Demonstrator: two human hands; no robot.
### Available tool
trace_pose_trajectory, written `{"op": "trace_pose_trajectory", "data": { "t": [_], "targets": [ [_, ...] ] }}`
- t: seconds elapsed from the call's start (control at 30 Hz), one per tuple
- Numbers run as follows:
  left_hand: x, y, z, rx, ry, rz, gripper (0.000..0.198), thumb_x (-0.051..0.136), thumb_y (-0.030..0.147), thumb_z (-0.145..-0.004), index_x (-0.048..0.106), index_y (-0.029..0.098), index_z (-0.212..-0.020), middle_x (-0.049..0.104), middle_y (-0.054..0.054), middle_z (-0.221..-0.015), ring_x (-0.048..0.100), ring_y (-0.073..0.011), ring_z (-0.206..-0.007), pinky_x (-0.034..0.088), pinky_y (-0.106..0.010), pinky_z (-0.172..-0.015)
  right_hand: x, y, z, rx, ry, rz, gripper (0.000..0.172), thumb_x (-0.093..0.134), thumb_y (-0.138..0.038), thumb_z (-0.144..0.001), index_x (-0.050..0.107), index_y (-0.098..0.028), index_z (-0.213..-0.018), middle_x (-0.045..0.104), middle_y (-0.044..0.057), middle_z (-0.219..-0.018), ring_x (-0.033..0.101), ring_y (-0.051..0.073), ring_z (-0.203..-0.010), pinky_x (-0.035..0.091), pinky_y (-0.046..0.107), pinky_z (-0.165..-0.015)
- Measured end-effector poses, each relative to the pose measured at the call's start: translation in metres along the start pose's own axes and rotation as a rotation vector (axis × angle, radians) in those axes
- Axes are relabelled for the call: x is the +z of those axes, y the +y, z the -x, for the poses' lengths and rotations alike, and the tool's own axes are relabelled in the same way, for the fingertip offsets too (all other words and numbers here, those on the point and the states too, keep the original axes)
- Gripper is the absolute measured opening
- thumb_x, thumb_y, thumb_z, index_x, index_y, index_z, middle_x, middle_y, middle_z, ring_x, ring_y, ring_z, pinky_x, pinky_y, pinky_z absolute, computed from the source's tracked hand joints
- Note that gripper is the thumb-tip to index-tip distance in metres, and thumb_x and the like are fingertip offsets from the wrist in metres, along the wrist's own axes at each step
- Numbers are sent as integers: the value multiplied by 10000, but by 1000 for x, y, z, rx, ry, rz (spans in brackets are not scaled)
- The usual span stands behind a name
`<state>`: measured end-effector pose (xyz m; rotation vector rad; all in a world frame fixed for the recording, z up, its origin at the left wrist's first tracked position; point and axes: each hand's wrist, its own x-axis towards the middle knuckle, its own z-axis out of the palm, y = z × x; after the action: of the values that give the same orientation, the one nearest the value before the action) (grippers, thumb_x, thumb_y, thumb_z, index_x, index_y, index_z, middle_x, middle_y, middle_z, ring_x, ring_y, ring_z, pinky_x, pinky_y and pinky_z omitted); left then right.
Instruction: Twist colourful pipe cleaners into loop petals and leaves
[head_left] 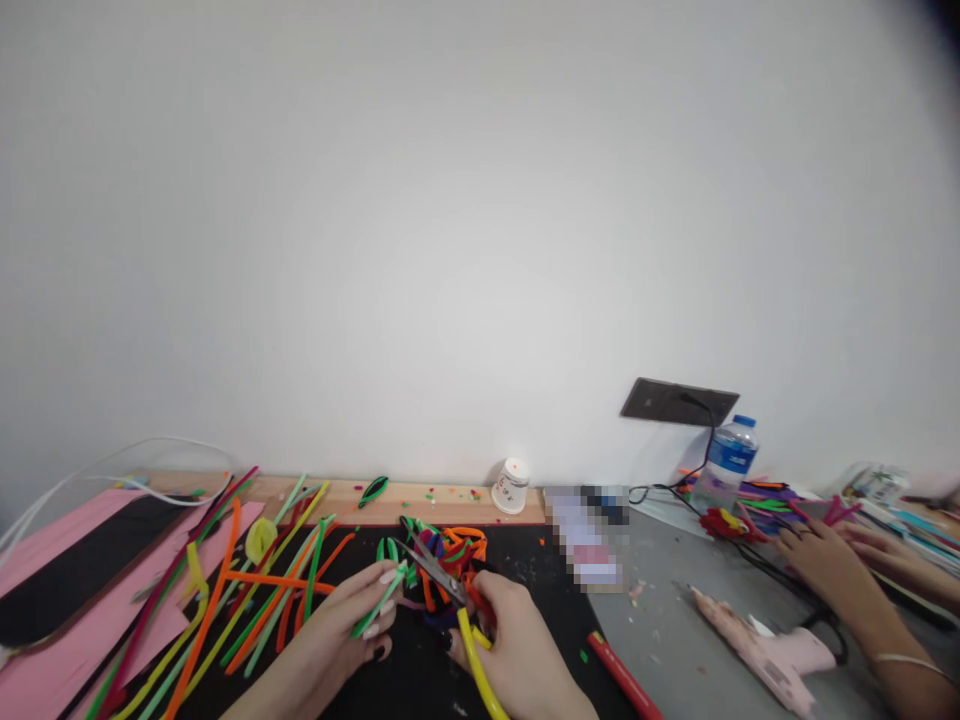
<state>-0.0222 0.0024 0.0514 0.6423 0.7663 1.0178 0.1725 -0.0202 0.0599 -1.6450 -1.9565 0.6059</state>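
Note:
My left hand (352, 610) is closed in a pinch around a light green pipe cleaner (379, 602) low in the head view. My right hand (506, 635) grips a pair of scissors (433, 565) whose blades point up and left toward the green pipe cleaner. A yellow pipe cleaner (476, 665) also runs under this hand. Just beyond both hands lies a tangle of orange, green and purple pipe cleaners (450, 550) on a black mat (420, 670).
Loose pipe cleaners (247, 590) in many colours spread over the left, beside pink sheets (67, 640). A small white cup (511, 486) lies by the wall. On the right are a pink glue gun (772, 650), a water bottle (726, 462) and another person's hands (825, 565).

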Motion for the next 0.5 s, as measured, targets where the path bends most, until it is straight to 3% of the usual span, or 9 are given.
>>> {"op": "trace_pose_trajectory", "data": {
  "t": [0.2,0.5],
  "targets": [
    [-5,-6,-5,189,110,-218,348,671,494,-648,508,195,-716,552,60,-525,455,-72,-422,411,-196,-448,1,-1,0,47,8,92,160,641,-259,-617,506,-199,-677,552,-43,-664,404,99,-553,233,193,-489],
    [-1,-15,-5,249,106,-251,354,599,517,-706,503,179,-670,534,59,-439,405,-50,-309,361,-168,-367,6,-2,-1,103,30,161,188,651,-323,-621,511,-207,-668,586,-28,-686,476,114,-573,243,199,-495]
  ]
}}
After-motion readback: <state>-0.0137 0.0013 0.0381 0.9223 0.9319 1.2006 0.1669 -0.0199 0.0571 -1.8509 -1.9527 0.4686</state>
